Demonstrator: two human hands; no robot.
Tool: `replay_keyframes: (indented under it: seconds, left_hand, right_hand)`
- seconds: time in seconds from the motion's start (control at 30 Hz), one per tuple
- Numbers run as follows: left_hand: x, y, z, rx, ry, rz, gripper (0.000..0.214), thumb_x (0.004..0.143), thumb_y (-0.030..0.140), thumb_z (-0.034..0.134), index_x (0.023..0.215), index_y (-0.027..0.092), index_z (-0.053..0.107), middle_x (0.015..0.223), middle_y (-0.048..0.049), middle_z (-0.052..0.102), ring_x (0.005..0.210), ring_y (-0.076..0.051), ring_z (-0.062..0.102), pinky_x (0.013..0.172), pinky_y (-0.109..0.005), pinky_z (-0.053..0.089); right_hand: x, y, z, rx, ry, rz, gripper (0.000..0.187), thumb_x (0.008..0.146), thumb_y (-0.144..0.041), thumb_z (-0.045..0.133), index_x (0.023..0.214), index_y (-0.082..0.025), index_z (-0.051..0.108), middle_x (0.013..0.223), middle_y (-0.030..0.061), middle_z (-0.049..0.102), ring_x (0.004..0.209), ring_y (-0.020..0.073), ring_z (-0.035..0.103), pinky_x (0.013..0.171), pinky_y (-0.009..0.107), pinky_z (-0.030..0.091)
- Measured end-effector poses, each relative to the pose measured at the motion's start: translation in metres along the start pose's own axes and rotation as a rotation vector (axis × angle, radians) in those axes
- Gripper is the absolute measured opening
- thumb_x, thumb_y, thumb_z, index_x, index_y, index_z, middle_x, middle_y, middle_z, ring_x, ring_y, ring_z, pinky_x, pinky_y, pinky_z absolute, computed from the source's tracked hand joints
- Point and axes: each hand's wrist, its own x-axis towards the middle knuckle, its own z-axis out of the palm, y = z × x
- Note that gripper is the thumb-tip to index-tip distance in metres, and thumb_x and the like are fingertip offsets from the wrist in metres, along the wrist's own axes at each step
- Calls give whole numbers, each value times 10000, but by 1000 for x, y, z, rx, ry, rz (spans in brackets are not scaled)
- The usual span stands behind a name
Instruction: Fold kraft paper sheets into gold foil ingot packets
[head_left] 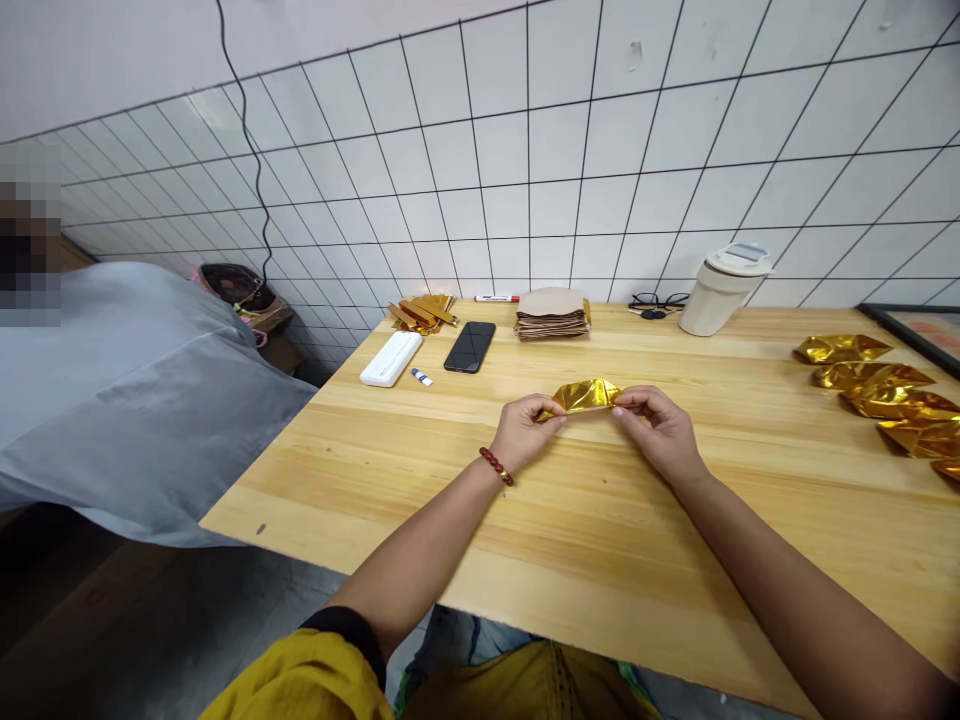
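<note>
A shiny gold foil paper piece [589, 394], folded into a boat-like shape, is held just above the wooden table [450, 500]. At its left end, my left hand [523, 432] pinches it between thumb and fingers; a red bead bracelet circles that wrist. The opposite end is pinched by my right hand [660, 428]. Fingertips hide both tips of the foil. Over on the right side of the table lie several similar folded gold foil pieces [892, 402] in an overlapping row.
Along the back are gold strips [424, 313], a marker [496, 298], a stack of brown paper [553, 316], glasses [657, 303] and a white cup [724, 290]. A phone [470, 347], white power bank [391, 359] and small tube [421, 377] lie left. A person in grey [135, 400] is beyond the left edge.
</note>
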Motion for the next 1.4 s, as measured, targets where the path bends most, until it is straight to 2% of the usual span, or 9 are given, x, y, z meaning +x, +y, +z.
replay_keyframes:
  seconds: [0.17, 0.5, 0.63, 1.0, 1.2, 1.3, 1.4]
  left_hand:
    - [0, 1, 1, -4, 22, 21, 64, 667, 197, 722, 724, 170, 725, 814, -55, 709, 775, -142, 643, 746, -257, 489]
    - [0, 5, 1, -35, 30, -37, 66, 650, 197, 748, 709, 175, 725, 807, -47, 705, 776, -146, 640, 749, -262, 490]
    - [-1, 6, 2, -24, 28, -18, 51, 664, 176, 725, 715, 172, 725, 816, -49, 703, 781, -145, 641, 742, -258, 491]
    - [-2, 13, 2, 32, 27, 37, 46, 684, 208, 718, 717, 177, 720, 798, -49, 692, 771, -147, 633, 718, -257, 489]
    - [-5, 21, 3, 46, 1, 79, 83, 699, 252, 739, 711, 174, 711, 797, -54, 690, 763, -149, 630, 732, -266, 486]
    - [-5, 20, 4, 12, 24, 39, 114, 722, 284, 728, 750, 175, 712, 806, -50, 698, 770, -146, 634, 732, -262, 491]
    - [-5, 19, 5, -112, 39, -28, 240, 705, 308, 750, 907, 183, 710, 936, -57, 717, 790, -140, 647, 729, -256, 509]
  right_hand:
    - [-3, 3, 0, -12, 34, 39, 419, 776, -346, 744, 1149, -245, 582, 1016, 34, 628, 690, 141, 591, 721, 328, 520]
    - [0, -3, -2, -117, 15, -50, 135, 819, -318, 674, 917, -224, 678, 954, 57, 674, 765, 180, 620, 719, 344, 534]
    - [1, -8, -1, -156, -2, -88, 89, 825, -304, 669, 870, -233, 700, 919, 57, 672, 813, 198, 630, 702, 338, 535]
    - [-1, -7, 0, -247, -53, -100, 112, 844, -328, 655, 867, -235, 713, 919, 63, 660, 845, 208, 633, 698, 341, 529]
    - [0, -12, 0, -260, 3, -118, 80, 838, -312, 654, 842, -232, 659, 843, 39, 674, 753, 191, 622, 691, 336, 513]
    - [-1, -7, 2, -234, 44, -37, 165, 811, -336, 682, 928, -228, 637, 845, 28, 665, 721, 177, 605, 709, 338, 516]
    - [-1, -2, 4, -97, 97, 60, 335, 756, -356, 734, 1032, -221, 599, 858, 24, 646, 736, 166, 605, 716, 323, 525]
